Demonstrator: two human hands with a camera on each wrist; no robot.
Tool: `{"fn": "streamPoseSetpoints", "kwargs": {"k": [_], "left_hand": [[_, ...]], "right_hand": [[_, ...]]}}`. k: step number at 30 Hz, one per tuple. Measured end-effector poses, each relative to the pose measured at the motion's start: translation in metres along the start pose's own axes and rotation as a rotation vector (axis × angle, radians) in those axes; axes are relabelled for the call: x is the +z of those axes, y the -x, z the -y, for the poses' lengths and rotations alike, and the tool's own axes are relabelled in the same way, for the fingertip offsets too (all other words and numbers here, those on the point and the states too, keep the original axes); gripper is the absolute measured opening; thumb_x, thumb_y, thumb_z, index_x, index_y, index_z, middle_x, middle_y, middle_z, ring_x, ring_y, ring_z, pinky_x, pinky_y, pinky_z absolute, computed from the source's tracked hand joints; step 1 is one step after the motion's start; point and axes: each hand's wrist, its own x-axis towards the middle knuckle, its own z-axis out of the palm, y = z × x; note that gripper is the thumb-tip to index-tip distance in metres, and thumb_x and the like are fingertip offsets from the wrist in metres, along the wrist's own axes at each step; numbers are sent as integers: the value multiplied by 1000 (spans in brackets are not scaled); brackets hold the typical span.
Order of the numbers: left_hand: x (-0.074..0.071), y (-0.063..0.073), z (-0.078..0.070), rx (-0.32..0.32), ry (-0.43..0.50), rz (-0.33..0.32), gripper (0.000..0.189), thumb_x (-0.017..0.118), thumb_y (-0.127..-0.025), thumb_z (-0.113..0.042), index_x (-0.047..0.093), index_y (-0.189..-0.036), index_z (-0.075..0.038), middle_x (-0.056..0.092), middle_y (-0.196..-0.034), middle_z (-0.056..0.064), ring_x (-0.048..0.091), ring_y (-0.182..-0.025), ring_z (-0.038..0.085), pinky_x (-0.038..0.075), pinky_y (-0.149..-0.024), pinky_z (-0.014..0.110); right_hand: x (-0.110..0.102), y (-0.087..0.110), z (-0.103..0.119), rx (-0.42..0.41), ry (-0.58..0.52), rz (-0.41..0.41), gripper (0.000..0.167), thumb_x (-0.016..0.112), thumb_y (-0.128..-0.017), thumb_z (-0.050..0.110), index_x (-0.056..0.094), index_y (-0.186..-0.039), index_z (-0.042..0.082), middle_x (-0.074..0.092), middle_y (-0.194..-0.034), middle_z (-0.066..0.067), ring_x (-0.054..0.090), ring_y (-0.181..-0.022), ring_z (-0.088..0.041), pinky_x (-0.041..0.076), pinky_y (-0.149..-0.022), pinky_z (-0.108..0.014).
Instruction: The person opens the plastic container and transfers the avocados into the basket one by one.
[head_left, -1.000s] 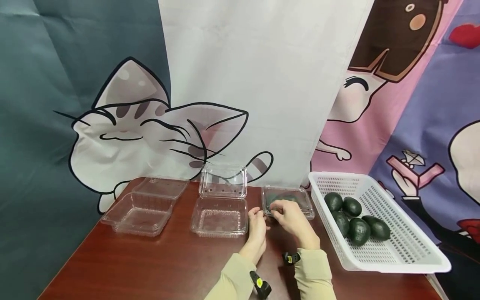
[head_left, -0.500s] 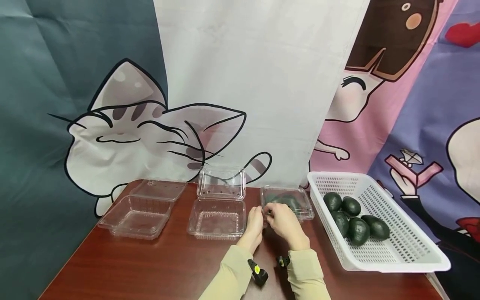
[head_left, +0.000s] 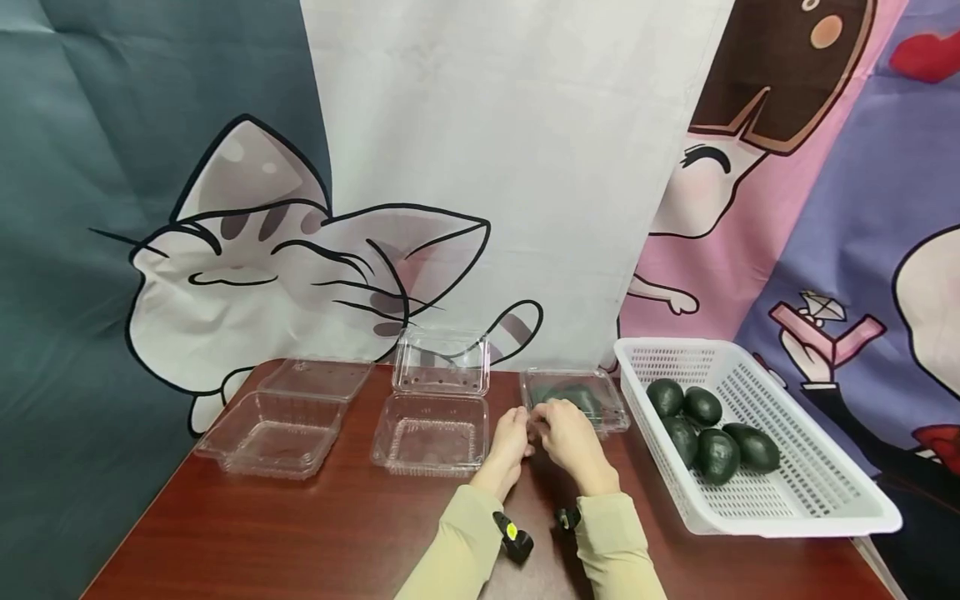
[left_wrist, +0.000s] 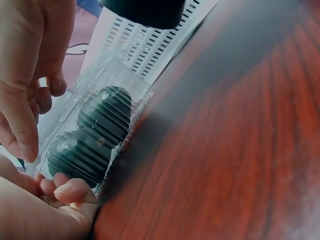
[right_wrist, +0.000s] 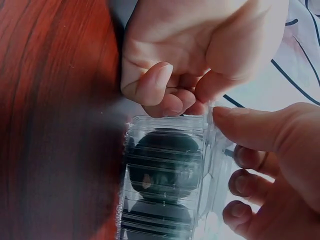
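A lidded clear plastic clamshell container (head_left: 609, 398) stands at the back right of the table, with dark green avocados (right_wrist: 162, 172) inside. At its front left corner, my left hand (head_left: 512, 442) grips the edge, its fingers curled against the wall. Close beside it, my right hand (head_left: 567, 442) pinches the rim; the right thumb (right_wrist: 250, 126) lies along the rim and the other fingers bend over the lid side. In the left wrist view, ribbed plastic shows two avocados (left_wrist: 106, 114) behind it. The exact contact of the fingertips at the corner is partly hidden.
Right of the container stands a white perforated basket (head_left: 795, 527) holding several avocados (head_left: 717, 457). Two clamshell containers with raised or folded-back lids stand to the left: a middle one (head_left: 431, 468) and a far left one (head_left: 273, 467). A printed cloth (head_left: 525, 167) hangs behind the table.
My right hand has shifted left along the front rim to the corner beside my left hand. Between half a second ago and now, both hands have hardly moved.
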Motion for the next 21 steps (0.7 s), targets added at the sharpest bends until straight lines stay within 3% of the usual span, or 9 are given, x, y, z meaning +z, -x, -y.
{"fn": "streamPoseSetpoints", "kwargs": {"k": [14, 21], "left_hand": [[5, 3, 0, 32, -97, -28, 27, 33, -108, -17, 47, -86, -8, 42, -74, 2, 38, -61, 13, 32, -50, 23], [4, 7, 4, 38, -167, -43, 31, 32, -107, -18, 50, -104, 6, 42, -74, 4, 34, -50, 12, 34, -46, 22]], "right_hand": [[-3, -1, -3, -76, 63, -18, 22, 72, -83, 4, 62, -71, 19, 47, -68, 8, 47, -68, -19, 35, -58, -36], [-17, -3, 0, -74, 6, -181, 13, 71, -84, 5, 61, -82, 13, 57, -76, 0, 54, -75, -25, 42, -62, -44]]}}
